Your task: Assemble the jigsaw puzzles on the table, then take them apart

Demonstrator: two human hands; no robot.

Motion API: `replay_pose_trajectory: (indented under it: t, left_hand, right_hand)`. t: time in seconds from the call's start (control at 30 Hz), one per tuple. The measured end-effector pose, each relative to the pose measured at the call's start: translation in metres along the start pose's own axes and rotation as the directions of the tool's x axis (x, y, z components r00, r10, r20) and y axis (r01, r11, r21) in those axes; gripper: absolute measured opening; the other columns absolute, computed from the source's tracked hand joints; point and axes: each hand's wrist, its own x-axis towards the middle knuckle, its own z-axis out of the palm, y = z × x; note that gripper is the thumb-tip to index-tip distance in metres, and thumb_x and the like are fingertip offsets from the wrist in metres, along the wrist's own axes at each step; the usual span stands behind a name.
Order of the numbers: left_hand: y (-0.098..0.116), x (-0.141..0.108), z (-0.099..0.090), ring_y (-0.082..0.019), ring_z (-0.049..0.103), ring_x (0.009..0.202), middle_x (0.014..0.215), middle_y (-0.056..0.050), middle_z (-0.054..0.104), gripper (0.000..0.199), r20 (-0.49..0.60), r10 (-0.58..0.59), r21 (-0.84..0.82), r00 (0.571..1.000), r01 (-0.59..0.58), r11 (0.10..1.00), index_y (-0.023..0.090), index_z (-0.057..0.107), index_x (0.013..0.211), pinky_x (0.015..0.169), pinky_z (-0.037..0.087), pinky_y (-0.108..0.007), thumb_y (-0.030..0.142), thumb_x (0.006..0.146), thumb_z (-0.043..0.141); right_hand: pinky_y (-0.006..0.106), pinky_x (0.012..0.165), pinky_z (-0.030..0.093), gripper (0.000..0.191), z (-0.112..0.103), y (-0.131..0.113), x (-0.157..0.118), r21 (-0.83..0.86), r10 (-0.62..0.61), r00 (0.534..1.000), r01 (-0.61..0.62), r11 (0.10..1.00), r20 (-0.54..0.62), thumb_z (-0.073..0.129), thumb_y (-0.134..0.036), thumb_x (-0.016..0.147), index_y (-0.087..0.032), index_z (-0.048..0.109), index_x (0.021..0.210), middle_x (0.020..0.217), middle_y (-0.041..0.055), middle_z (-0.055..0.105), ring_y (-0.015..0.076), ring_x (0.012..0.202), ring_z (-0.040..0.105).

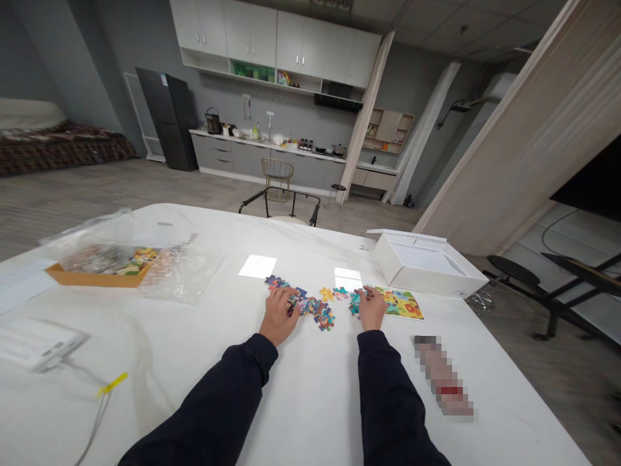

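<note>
Colourful puzzle pieces [323, 314] lie in a loose heap near the middle of the white table. My left hand [280, 315] rests at the left side of the heap, its fingers curled over some pieces; what they grip is too small to make out. Farther right, my right hand [372, 308] has its fingers drawn together over teal pieces [355, 303], beside the picture sheet [403, 303]. Whatever sits between those fingertips is hidden. Between the hands lie a yellow piece [326, 294] and some pink and teal pieces.
An open white box [429, 264] stands at the right back of the table [310, 414]. On the left are an orange tray [97, 278] with plastic bags [182, 272], a white device [39, 343] and a cable. A blurred object [444, 375] lies right of my right forearm.
</note>
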Motion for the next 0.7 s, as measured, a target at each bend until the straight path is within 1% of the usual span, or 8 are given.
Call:
replay_pose_trajectory:
  t: [0.13, 0.27, 0.33, 0.4, 0.47, 0.53, 0.6, 0.7]
  left_hand:
    - [0.000, 0.000, 0.000, -0.029, 0.058, 0.118, 0.118, -0.007, 0.066, 0.025, 0.001, -0.006, 0.001, 1.000, 0.006, 1.000, 0.024, 0.062, 0.113, 0.107, 0.042, -0.050, 0.017, 0.089, 0.058]
    - [-0.001, 0.000, 0.001, -0.028, 0.058, 0.119, 0.119, -0.007, 0.066, 0.025, -0.006, -0.001, 0.004, 1.000, 0.001, 1.000, 0.024, 0.061, 0.113, 0.109, 0.041, -0.051, 0.017, 0.089, 0.058]
    - [-0.002, -0.001, 0.001, -0.028, 0.058, 0.119, 0.119, -0.008, 0.065, 0.025, -0.004, 0.004, 0.001, 1.000, -0.004, 1.000, 0.024, 0.061, 0.113, 0.109, 0.041, -0.051, 0.018, 0.090, 0.057]
    - [-0.002, -0.001, 0.001, -0.028, 0.058, 0.119, 0.118, -0.008, 0.066, 0.024, -0.002, 0.006, -0.001, 1.000, -0.006, 1.000, 0.024, 0.061, 0.113, 0.108, 0.041, -0.051, 0.018, 0.090, 0.057]
    - [-0.001, 0.000, 0.000, -0.028, 0.059, 0.119, 0.118, -0.008, 0.066, 0.024, -0.001, 0.004, -0.001, 1.000, -0.004, 1.000, 0.024, 0.061, 0.113, 0.107, 0.042, -0.051, 0.019, 0.090, 0.056]
    - [0.000, 0.000, -0.001, -0.029, 0.059, 0.119, 0.117, -0.008, 0.066, 0.023, -0.001, 0.000, -0.001, 1.000, 0.000, 1.000, 0.024, 0.061, 0.112, 0.106, 0.043, -0.050, 0.019, 0.090, 0.056]
    - [0.001, 0.001, -0.001, -0.029, 0.058, 0.120, 0.117, -0.008, 0.066, 0.023, 0.001, -0.001, 0.000, 1.000, 0.001, 1.000, 0.024, 0.061, 0.111, 0.106, 0.043, -0.051, 0.019, 0.090, 0.057]
    - [0.000, 0.001, -0.001, -0.029, 0.059, 0.119, 0.118, -0.008, 0.066, 0.024, 0.001, -0.003, 0.001, 1.000, 0.003, 1.000, 0.024, 0.061, 0.112, 0.106, 0.043, -0.051, 0.018, 0.090, 0.057]
  right_hand:
    - [0.044, 0.077, 0.052, 0.043, -0.005, 0.004, 0.002, -0.007, -0.005, 1.000, 0.005, 1.000, -0.009, 0.056, -0.050, 0.088, -0.012, 0.076, 0.092, 0.071, 0.0116, 0.071, 0.0265, 0.065, 0.066]
    - [0.051, 0.092, 0.049, 0.039, -0.006, -0.002, 0.002, -0.026, -0.069, 0.997, 0.068, 0.997, -0.038, 0.057, -0.046, 0.087, -0.013, 0.076, 0.097, 0.097, 0.0181, 0.073, 0.0319, 0.089, 0.066]
    - [0.050, 0.097, 0.047, 0.035, -0.004, -0.011, -0.001, 0.004, -0.148, 0.989, 0.148, 0.989, 0.012, 0.057, -0.040, 0.088, -0.015, 0.075, 0.104, 0.106, 0.0171, 0.072, 0.0311, 0.098, 0.064]
    - [0.048, 0.101, 0.047, 0.032, 0.001, -0.022, -0.008, 0.072, -0.293, 0.941, 0.285, 0.956, 0.170, 0.059, -0.035, 0.088, -0.019, 0.075, 0.110, 0.111, 0.0140, 0.073, 0.0297, 0.107, 0.063]
    - [0.049, 0.108, 0.043, 0.033, 0.007, -0.032, -0.016, 0.138, -0.436, 0.830, 0.415, 0.899, 0.349, 0.064, -0.029, 0.087, -0.024, 0.074, 0.117, 0.123, 0.0109, 0.072, 0.0300, 0.122, 0.057]
    - [0.053, 0.113, 0.037, 0.039, 0.013, -0.040, -0.023, 0.150, -0.495, 0.741, 0.484, 0.862, 0.454, 0.066, -0.022, 0.085, -0.028, 0.073, 0.123, 0.132, 0.0073, 0.070, 0.0307, 0.134, 0.049]
    - [0.054, 0.114, 0.035, 0.040, 0.017, -0.043, -0.028, 0.129, -0.494, 0.716, 0.502, 0.855, 0.492, 0.066, -0.018, 0.086, -0.030, 0.073, 0.124, 0.132, 0.0053, 0.070, 0.0311, 0.137, 0.047]
    - [0.053, 0.112, 0.038, 0.030, 0.020, -0.045, -0.029, 0.106, -0.466, 0.742, 0.479, 0.872, 0.482, 0.068, -0.022, 0.087, -0.027, 0.076, 0.116, 0.120, 0.0057, 0.075, 0.0314, 0.130, 0.052]
